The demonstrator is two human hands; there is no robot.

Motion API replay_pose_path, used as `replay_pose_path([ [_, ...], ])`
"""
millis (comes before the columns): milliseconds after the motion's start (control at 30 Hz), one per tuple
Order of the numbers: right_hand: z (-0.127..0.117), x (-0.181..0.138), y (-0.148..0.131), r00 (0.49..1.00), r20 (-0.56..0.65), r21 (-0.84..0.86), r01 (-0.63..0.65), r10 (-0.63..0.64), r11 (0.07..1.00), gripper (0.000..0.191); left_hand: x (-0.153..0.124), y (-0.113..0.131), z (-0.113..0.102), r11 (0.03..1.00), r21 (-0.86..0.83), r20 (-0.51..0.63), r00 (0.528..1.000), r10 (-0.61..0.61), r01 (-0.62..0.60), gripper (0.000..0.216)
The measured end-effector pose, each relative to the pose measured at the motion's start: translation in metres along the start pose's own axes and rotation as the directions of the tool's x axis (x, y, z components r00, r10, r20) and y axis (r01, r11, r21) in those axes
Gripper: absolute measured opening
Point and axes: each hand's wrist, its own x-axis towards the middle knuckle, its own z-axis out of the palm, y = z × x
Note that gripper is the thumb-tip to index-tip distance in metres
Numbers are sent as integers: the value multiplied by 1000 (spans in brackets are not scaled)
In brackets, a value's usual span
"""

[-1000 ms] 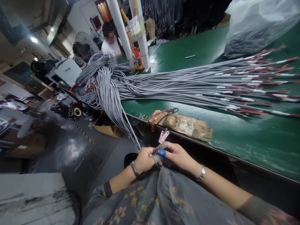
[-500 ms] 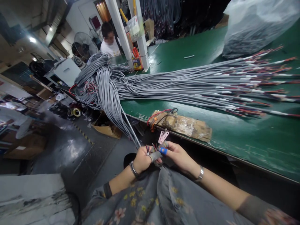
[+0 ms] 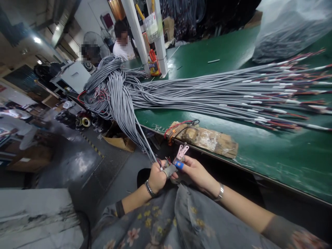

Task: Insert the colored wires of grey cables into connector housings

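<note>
wires (image 3: pixel 159 162) on your side of the wooden board (image 3: pixel 210 140): your left hand (image 3: pixel 158 178) grips them; your right hand (image 3: pixel 195 172) is pinched closed, contents unclear. best keep strands spread.

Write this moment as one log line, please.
Left hand: closed around thin wires; right hand: close beside it, grip unclear; grey cables: spread along green bench, some hanging over edge
</note>
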Motion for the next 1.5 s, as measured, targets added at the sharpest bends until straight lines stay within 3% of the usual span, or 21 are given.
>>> replay_pose_path([
  [167,1,1,-1,999,49,16,-3,3,1000,39,0,-1,0,1000,-6,-9,1000,6,-6,46],
  [333,0,4,2,1000,20,89,-20,18,996,33,3,-10,-2,996,-90,-3,1000,-5,5,44],
  [733,-7,9,10,993,66,196,-108,97,975,33,3,2,-4,976,-212,-15,999,-51,47,41],
  [1000,-5,11,6,983,114,215,-164,142,963,27,2,3,-8,989,-115,162,984,-75,94,43],
  [1300,-10,2,3,996,45,209,-79,71,975,34,0,-5,0,980,-200,-78,997,-22,6,42],
  [1500,-3,0,2,1000,-15,41,-15,16,999,33,-1,-11,-3,996,-77,-38,998,44,-47,40],
])
